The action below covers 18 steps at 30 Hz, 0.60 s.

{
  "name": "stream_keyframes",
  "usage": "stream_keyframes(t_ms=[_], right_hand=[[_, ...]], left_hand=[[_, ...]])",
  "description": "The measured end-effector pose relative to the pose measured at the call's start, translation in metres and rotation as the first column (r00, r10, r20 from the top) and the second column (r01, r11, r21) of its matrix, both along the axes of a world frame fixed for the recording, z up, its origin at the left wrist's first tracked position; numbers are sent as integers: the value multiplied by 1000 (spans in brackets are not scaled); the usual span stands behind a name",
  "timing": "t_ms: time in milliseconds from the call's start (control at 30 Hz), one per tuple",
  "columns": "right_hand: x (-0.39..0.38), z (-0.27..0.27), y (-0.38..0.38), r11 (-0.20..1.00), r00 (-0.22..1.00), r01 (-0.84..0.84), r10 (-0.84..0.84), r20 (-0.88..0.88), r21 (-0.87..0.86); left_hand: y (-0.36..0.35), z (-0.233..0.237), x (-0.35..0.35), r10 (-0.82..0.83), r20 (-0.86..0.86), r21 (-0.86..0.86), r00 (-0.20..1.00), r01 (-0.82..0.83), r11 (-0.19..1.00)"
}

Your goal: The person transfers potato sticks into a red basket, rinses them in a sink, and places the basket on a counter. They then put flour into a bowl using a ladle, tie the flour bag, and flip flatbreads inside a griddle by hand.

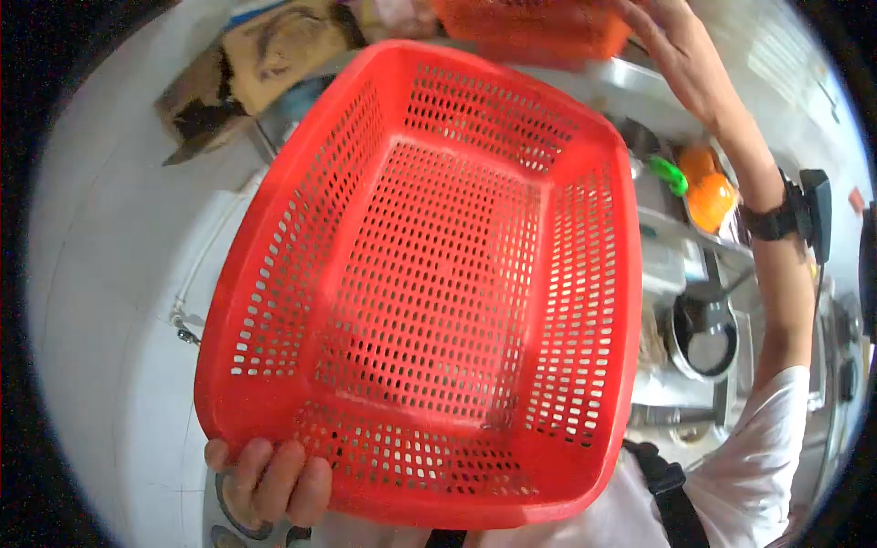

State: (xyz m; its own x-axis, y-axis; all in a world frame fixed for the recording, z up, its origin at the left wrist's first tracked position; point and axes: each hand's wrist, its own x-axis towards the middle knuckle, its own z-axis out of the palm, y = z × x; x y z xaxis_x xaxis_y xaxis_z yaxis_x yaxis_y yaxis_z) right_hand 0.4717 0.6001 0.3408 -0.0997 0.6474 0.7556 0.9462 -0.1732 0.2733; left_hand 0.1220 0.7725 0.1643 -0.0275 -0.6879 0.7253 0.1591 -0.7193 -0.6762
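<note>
A large red perforated basket fills the middle of the head view, its open side facing me. My left hand has its fingers wrapped over the basket's lower left rim. At the top edge, a second, orange-red basket is blurred and partly cut off by the frame. My right hand is at that basket's right edge, gripping it, with some fingertips out of view. The red basket appears empty.
Cardboard lies at the upper left. On the right are orange items, a green object and a dark-rimmed pot along a metal counter. A pipe runs along the left.
</note>
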Motion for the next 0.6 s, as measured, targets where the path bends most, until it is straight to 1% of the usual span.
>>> stream_keyframes(t_ms=[33, 67, 100, 133, 167, 200, 233, 267, 300, 333, 367, 400, 433, 467, 500, 533, 567, 600], right_hand=[[-3, -15, -18, 999, 1000, 3, -3, -3, -38], [-14, -32, -39, 992, 978, 105, -115, -174, -70], [-37, -42, -62, 967, 886, 190, -242, -395, -167], [-24, -63, -90, 983, 919, 158, -181, -350, -93], [-20, -81, -109, 991, 948, 131, -132, -291, -22], [-23, -102, -136, 977, 923, 211, -203, -328, -11], [-31, -122, -166, 976, 913, 216, -191, -360, 32], [-47, -141, -196, 961, 862, 275, -234, -451, 28], [-59, -163, -227, 968, 816, 243, -168, -553, 65], [-75, -179, -260, 969, 692, 243, -136, -709, 50], [-89, -203, -297, 942, 606, 336, -199, -770, 21], [-69, -227, -343, 942, 510, 331, -139, -849, 45], [-77, -243, -381, 916, 502, 390, -124, -856, 97], [-86, -258, -419, 885, 447, 455, -131, -885, 99], [-93, -272, -460, 828, 378, 546, -111, -919, 124], [-101, -288, -499, 733, 360, 655, -91, -928, 182], [-108, -307, -540, 624, 346, 745, -57, -937, 237], [-116, -328, -583, 566, 243, 802, -14, -970, 193]], left_hand=[[-18, -5, -2, 69, -47, -101, 996, -74, 992], [-33, -9, -1, 135, -104, -191, 985, -153, 970], [-43, -8, 9, 106, -125, -191, 986, -129, 973], [-54, -2, 25, -16, -46, -77, 999, 13, 997], [-60, 5, 32, -158, 26, 45, 987, 157, 987], [-70, 0, 37, -200, 28, 47, 979, 198, 979], [-89, -5, 40, -231, 30, 21, 972, 231, 973], [-111, -12, 43, -278, 42, -7, 960, 279, 960], [-132, -16, 33, -357, 67, 2, 932, 357, 934], [-150, -20, 17, -255, -135, -43, 958, 251, 967], [-169, -26, 18, -154, -335, -50, 929, 146, 988], [-207, -31, 68, -253, -324, -45, 911, 252, 967], [-237, -33, 93, -368, -264, -58, 892, 366, 929], [-269, -35, 114, -462, -216, -68, 860, 458, 886], [-306, -41, 142, -520, -208, -56, 828, 521, 852], [-345, -50, 168, -655, -66, -66, 752, 652, 755], [-386, -58, 190, -761, 66, -58, 646, 763, 643], [-424, -65, 205, -796, 80, -49, 601, 800, 599]])
